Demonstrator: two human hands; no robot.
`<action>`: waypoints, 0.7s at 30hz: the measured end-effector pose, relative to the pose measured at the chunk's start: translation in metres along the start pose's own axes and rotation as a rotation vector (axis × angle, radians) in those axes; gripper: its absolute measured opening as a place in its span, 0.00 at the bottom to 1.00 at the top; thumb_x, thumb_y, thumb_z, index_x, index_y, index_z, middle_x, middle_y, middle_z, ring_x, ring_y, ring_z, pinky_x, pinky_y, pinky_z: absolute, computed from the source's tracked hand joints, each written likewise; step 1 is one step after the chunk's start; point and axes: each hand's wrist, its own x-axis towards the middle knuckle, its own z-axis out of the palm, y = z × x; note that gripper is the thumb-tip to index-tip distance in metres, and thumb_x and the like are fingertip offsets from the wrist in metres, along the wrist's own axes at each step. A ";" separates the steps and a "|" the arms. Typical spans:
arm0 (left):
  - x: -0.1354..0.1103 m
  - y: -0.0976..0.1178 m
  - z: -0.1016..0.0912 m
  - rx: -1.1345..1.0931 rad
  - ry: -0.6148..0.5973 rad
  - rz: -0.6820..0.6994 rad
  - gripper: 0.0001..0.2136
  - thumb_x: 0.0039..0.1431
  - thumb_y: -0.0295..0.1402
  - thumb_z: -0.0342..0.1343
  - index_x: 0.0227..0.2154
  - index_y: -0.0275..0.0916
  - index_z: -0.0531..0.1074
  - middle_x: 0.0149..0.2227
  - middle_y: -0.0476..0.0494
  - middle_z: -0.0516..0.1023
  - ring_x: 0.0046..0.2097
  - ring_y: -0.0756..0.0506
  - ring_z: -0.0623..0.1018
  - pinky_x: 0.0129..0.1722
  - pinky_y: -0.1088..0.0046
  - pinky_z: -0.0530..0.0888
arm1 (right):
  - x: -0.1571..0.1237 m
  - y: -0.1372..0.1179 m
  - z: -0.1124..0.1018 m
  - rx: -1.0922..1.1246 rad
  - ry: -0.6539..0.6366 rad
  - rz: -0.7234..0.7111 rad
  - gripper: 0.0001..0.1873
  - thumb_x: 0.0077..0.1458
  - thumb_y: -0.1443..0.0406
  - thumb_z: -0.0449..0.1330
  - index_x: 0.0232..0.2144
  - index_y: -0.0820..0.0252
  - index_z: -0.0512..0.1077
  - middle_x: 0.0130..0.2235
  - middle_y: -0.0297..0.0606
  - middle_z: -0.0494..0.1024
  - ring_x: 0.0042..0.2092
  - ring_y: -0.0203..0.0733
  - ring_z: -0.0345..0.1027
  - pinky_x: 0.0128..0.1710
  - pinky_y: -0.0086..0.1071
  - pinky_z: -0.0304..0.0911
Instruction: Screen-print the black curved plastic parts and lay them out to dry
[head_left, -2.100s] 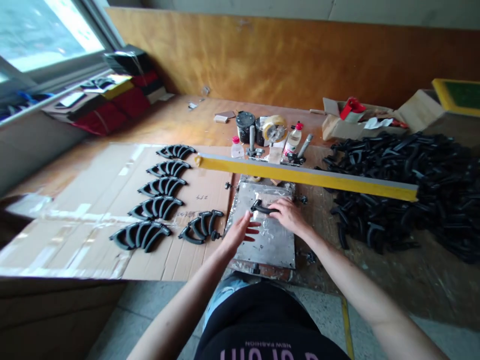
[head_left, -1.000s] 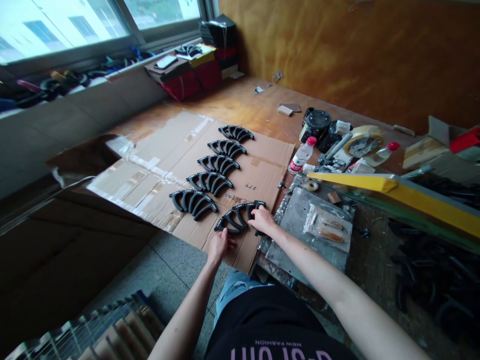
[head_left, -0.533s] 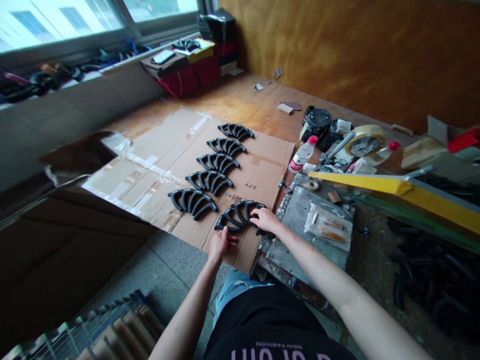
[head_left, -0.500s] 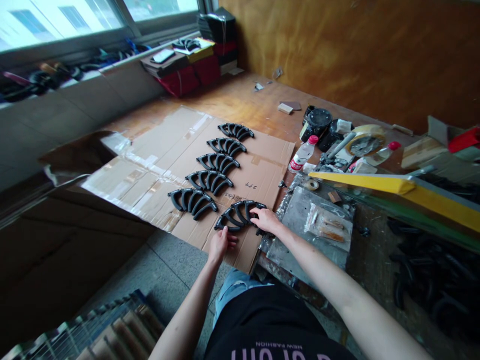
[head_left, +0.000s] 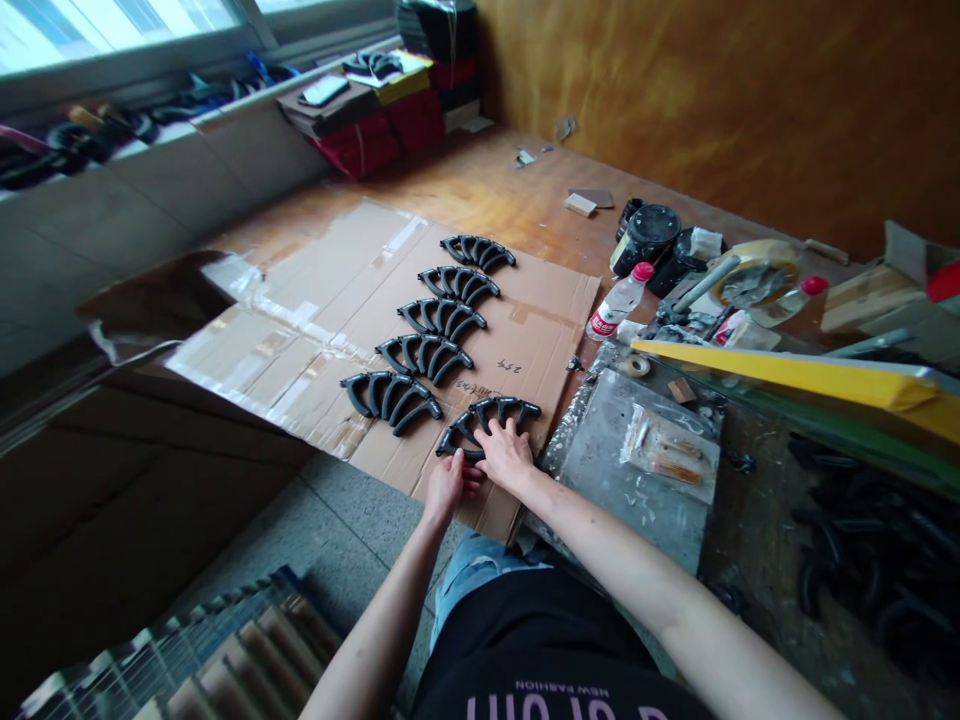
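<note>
Several black curved handles (head_left: 459,440) stand side by side in a fan-shaped row at the near edge of a cardboard sheet (head_left: 330,275). My left hand (head_left: 448,484) is at the row's near left end, thumb and curled fingers closed on the outermost handle. Over the middle of the same row lies my right hand (head_left: 506,455), its fingers spread and touching the handles, partly hiding them. Further back and to the left, more fans of black curved handles (head_left: 391,398) sit one behind another on the cardboard.
Right of the cardboard is a stained grey plate (head_left: 600,440) with a plastic bag (head_left: 667,450) on it. A red-capped bottle (head_left: 619,302), black tubs (head_left: 646,240) and a yellow bar (head_left: 780,370) stand beyond. Loose black handles (head_left: 862,550) are piled far right.
My right hand has moved left from the row's right end to its middle, and its fingers have spread. My left hand stays at the left end. The view has shifted slightly.
</note>
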 end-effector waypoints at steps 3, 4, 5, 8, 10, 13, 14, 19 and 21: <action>-0.002 0.001 -0.001 0.014 -0.006 0.007 0.17 0.65 0.45 0.43 0.29 0.39 0.67 0.29 0.39 0.80 0.22 0.47 0.76 0.22 0.71 0.72 | 0.002 -0.004 0.003 -0.014 0.013 0.039 0.23 0.53 0.57 0.65 0.50 0.53 0.69 0.54 0.47 0.67 0.57 0.62 0.55 0.48 0.58 0.62; -0.004 0.001 0.000 0.020 -0.010 0.015 0.17 0.65 0.45 0.43 0.29 0.39 0.67 0.29 0.39 0.80 0.22 0.47 0.76 0.22 0.70 0.72 | 0.001 -0.004 0.003 -0.012 0.018 0.040 0.22 0.53 0.57 0.64 0.49 0.55 0.70 0.54 0.48 0.68 0.57 0.62 0.55 0.49 0.58 0.61; -0.005 0.001 0.000 0.026 -0.016 0.028 0.17 0.65 0.46 0.43 0.30 0.39 0.67 0.29 0.40 0.80 0.22 0.47 0.75 0.22 0.70 0.72 | 0.001 -0.004 0.001 -0.010 0.025 0.033 0.22 0.52 0.58 0.64 0.49 0.56 0.70 0.53 0.48 0.68 0.57 0.62 0.55 0.49 0.57 0.61; -0.005 0.005 0.005 0.041 -0.031 0.118 0.19 0.65 0.48 0.42 0.34 0.39 0.69 0.30 0.41 0.80 0.24 0.46 0.76 0.23 0.71 0.72 | 0.003 0.006 -0.014 0.005 0.080 -0.006 0.20 0.52 0.58 0.63 0.47 0.57 0.71 0.52 0.47 0.69 0.57 0.61 0.55 0.51 0.56 0.60; 0.001 0.010 0.011 0.157 -0.009 0.293 0.20 0.66 0.48 0.39 0.38 0.39 0.70 0.30 0.43 0.80 0.27 0.46 0.77 0.27 0.71 0.73 | 0.013 0.018 -0.031 0.028 0.146 -0.012 0.21 0.53 0.56 0.63 0.47 0.56 0.71 0.53 0.46 0.69 0.57 0.59 0.56 0.51 0.54 0.60; 0.018 0.020 0.023 0.514 0.113 0.634 0.20 0.68 0.45 0.38 0.35 0.40 0.72 0.29 0.44 0.79 0.31 0.47 0.78 0.33 0.72 0.72 | 0.051 0.043 -0.066 0.076 0.271 0.085 0.22 0.54 0.53 0.62 0.49 0.55 0.70 0.55 0.44 0.68 0.57 0.56 0.56 0.52 0.50 0.60; 0.023 0.023 0.027 0.596 0.149 0.706 0.19 0.68 0.43 0.39 0.33 0.40 0.72 0.30 0.44 0.79 0.32 0.46 0.79 0.35 0.71 0.72 | 0.069 0.053 -0.078 0.091 0.307 0.142 0.23 0.55 0.52 0.61 0.49 0.55 0.70 0.56 0.44 0.68 0.57 0.56 0.56 0.52 0.49 0.60; 0.043 0.025 0.039 0.808 0.279 1.018 0.13 0.67 0.38 0.46 0.31 0.41 0.73 0.30 0.45 0.79 0.34 0.47 0.78 0.36 0.73 0.70 | 0.172 0.112 -0.126 0.143 0.381 0.427 0.25 0.54 0.50 0.62 0.50 0.55 0.71 0.58 0.45 0.65 0.59 0.59 0.54 0.52 0.50 0.60; 0.047 0.021 0.038 0.881 0.347 1.127 0.13 0.67 0.36 0.47 0.30 0.42 0.73 0.28 0.47 0.78 0.32 0.48 0.78 0.34 0.75 0.70 | 0.208 0.134 -0.133 0.151 0.391 0.513 0.27 0.52 0.50 0.63 0.51 0.55 0.71 0.60 0.45 0.64 0.59 0.63 0.53 0.52 0.53 0.60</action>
